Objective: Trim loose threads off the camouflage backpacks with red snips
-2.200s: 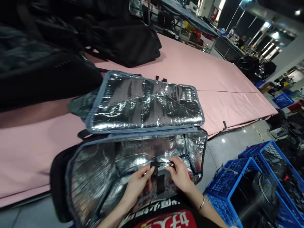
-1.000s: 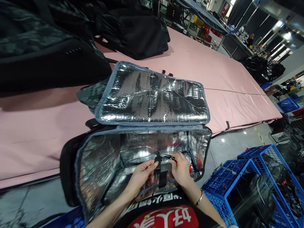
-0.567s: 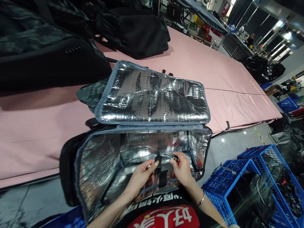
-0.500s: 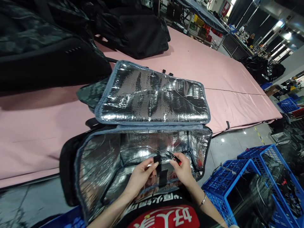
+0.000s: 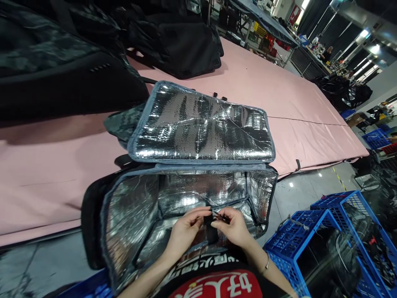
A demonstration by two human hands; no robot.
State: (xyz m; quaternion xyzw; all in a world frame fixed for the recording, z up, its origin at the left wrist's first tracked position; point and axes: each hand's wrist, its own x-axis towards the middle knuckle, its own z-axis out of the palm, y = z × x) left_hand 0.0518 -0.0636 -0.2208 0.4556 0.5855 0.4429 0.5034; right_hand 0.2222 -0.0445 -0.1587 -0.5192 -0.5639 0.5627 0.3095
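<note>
In front of me an insulated bag point(image 5: 130, 207) stands open, with a crinkled silver lining and grey-blue edge binding. Its silver lid point(image 5: 201, 128) is folded back onto the table. Over the bag's opening, my left hand point(image 5: 185, 229) pinches a black strap point(image 5: 212, 234) near its upper end. Close beside it, my right hand point(image 5: 235, 227) is closed around small thread snips point(image 5: 219, 216), whose tips touch or almost touch the strap's end. Fingers partly hide the snips and the strap's end.
A pink-covered table point(image 5: 297, 103) runs behind the bag. Several black and camouflage bags lie on it, including a large one point(image 5: 74, 82) at left. Blue plastic crates point(image 5: 285, 242) holding dark items stand on the floor at right. Workstations with people are far off.
My two hands have come together at the strap. The snips' blades, earlier apart from it and pointing up-left, are now at its end. The bag has shifted slightly right.
</note>
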